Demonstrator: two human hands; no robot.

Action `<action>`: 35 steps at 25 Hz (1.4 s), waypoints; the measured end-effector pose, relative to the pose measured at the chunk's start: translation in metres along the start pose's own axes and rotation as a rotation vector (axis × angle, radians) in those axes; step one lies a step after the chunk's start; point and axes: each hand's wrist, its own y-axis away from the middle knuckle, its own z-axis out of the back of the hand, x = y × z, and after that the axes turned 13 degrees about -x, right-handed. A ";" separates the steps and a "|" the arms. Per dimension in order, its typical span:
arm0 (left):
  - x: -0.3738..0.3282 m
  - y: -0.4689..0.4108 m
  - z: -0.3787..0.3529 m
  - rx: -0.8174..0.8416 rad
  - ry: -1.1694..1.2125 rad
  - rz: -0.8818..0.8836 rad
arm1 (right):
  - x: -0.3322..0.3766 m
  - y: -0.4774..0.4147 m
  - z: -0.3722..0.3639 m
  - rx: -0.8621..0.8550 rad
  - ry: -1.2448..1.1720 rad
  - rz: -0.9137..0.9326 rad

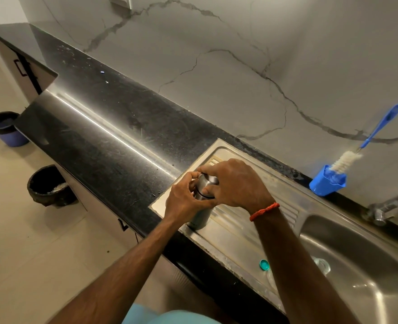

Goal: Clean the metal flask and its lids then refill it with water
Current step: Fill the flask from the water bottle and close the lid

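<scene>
A metal flask [199,218] stands upright on the ribbed steel drainboard [244,232] left of the sink basin. My left hand [181,202] wraps around its upper body. Its metal lid [206,184] sits at the top, with my right hand [233,183] closed over it from above. A dark ring shows where the lid meets the flask. The flask's mouth is hidden by my fingers.
A blue holder [326,183] with a blue-handled bottle brush [366,141] stands against the marble wall. A tap [385,209] reaches over the basin [357,265]. A teal cap [264,264] and a clear plastic bottle [322,265] lie near the basin's edge. Two bins [50,185] stand on the floor at left.
</scene>
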 end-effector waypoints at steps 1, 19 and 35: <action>-0.001 0.000 0.001 0.007 0.018 -0.007 | 0.000 0.002 -0.002 -0.008 0.010 0.000; -0.100 -0.038 0.001 -0.174 0.144 -0.734 | -0.053 0.068 0.084 -0.318 -0.039 -0.294; -0.123 0.028 -0.118 0.676 -0.145 -0.651 | -0.112 0.200 0.093 -0.294 -0.035 -0.636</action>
